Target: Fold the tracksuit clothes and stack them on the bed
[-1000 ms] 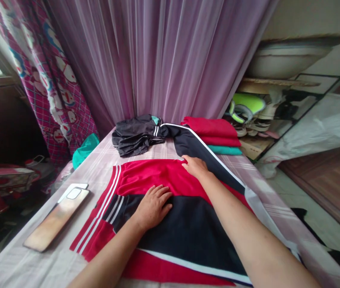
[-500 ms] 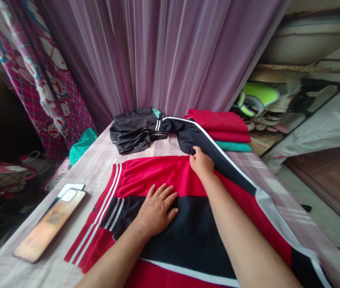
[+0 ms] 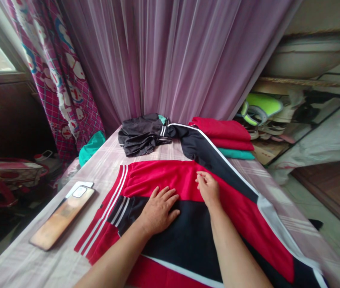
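Observation:
A red, black and white track jacket (image 3: 185, 224) lies spread on the table, with white stripes on its ribbed hem and cuff. One black sleeve (image 3: 200, 144) with white piping stretches away toward the back; the other is folded across the body. My left hand (image 3: 159, 210) rests flat on the jacket, open, its fingers spread over the red and black panels. My right hand (image 3: 208, 189) is over the red part near the far edge, fingers curled in and closed, with no cloth visible between them.
A crumpled dark garment (image 3: 141, 136) lies at the back. Beside it stands a stack of folded red clothes (image 3: 222, 130) over a teal one (image 3: 237, 153). Two phones, the nearer a gold phone (image 3: 63, 218), lie at left. A purple curtain (image 3: 170, 60) hangs behind; shelves (image 3: 296, 84) stand right.
My right hand has let go of the jacket's far edge and come back toward me over the red panel. My left hand stays pressed on the jacket. The view has shifted slightly.

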`<state>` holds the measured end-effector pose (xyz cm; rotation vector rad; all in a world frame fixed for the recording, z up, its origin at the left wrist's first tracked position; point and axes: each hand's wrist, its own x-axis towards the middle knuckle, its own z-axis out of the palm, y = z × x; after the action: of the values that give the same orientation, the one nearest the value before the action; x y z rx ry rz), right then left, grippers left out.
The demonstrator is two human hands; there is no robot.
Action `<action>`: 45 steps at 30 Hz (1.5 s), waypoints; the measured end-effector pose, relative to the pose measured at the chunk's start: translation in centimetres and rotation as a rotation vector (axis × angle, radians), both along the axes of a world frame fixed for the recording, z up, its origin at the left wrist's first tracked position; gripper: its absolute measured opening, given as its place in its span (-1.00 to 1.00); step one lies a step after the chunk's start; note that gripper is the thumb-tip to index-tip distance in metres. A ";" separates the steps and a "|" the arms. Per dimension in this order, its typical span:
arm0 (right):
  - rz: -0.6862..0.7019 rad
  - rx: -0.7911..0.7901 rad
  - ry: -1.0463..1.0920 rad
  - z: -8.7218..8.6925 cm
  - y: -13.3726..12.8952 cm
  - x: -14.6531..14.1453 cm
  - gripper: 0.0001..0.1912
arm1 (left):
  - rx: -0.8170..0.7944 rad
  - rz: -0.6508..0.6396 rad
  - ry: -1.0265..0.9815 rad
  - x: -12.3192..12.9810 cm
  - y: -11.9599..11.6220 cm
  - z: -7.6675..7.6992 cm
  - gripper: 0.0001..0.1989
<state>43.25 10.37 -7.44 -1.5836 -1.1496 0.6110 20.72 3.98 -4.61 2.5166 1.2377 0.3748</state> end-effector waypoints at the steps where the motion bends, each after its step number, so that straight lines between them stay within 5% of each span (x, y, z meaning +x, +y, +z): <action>1: 0.011 -0.002 -0.005 0.0 0.0 -0.1 -0.49 | 0.002 0.001 0.002 0.0 0.0 -0.1 -0.49; 15: 0.113 -0.160 -0.427 1.4 -0.4 -0.9 -0.76 | 0.025 -0.004 0.018 -0.2 0.1 -0.2 -0.49; 27: -0.036 -0.066 -0.149 0.3 0.4 1.3 -0.65 | 0.039 -0.014 0.044 -0.1 0.2 -0.1 -0.50; 32: 0.002 -0.105 -0.203 1.0 -0.1 0.9 -0.69 | 0.056 -0.019 0.046 -0.1 0.2 -0.3 -0.50; 38: -0.060 0.049 -0.277 3.9 1.7 1.4 -0.64 | 0.045 -0.025 0.023 -0.3 0.3 -0.3 -0.50; 42: -0.154 0.181 -0.357 7.4 6.5 3.2 -0.46 | 0.015 -0.025 0.014 -0.3 0.4 -0.2 -0.49; 45: -0.169 0.068 -0.367 8.8 10.1 4.3 -0.34 | 0.005 -0.021 0.003 -0.2 0.2 -0.3 -0.50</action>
<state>47.57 20.43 1.40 -1.7578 -1.2703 0.1706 20.48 4.17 -4.90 2.5329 1.2125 0.3690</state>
